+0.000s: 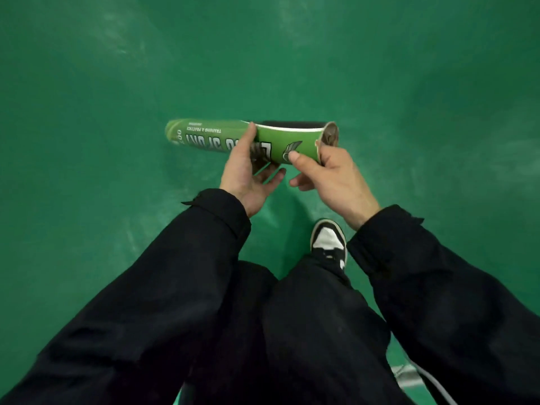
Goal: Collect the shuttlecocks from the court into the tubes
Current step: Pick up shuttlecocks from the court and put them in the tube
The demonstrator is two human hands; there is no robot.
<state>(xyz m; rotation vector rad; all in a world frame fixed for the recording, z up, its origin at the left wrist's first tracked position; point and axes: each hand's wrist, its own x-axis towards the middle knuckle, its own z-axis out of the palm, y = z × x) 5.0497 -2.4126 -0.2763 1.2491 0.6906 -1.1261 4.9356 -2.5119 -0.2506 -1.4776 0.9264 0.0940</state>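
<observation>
While held level, green tube (210,137) — white lettering

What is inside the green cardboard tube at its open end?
The green cardboard tube shows a dim brownish interior at its open end, beside the right hand. Whether shuttlecocks lie deeper is hidden.

We see a court floor (117,83) of deep green, mottled with paler, cloudy scuffs. The tube (210,138) is bright lime green with white and black lettering, a thin white stripe and a black band along its upper edge, and a grey-and-white winged logo; its open end (330,135) looks brownish grey inside. Our sleeves (175,273) and trousers (306,331) are plain black. The shoe (328,239) is black with white panels, and a white line (409,378) marks the floor at lower right
</observation>
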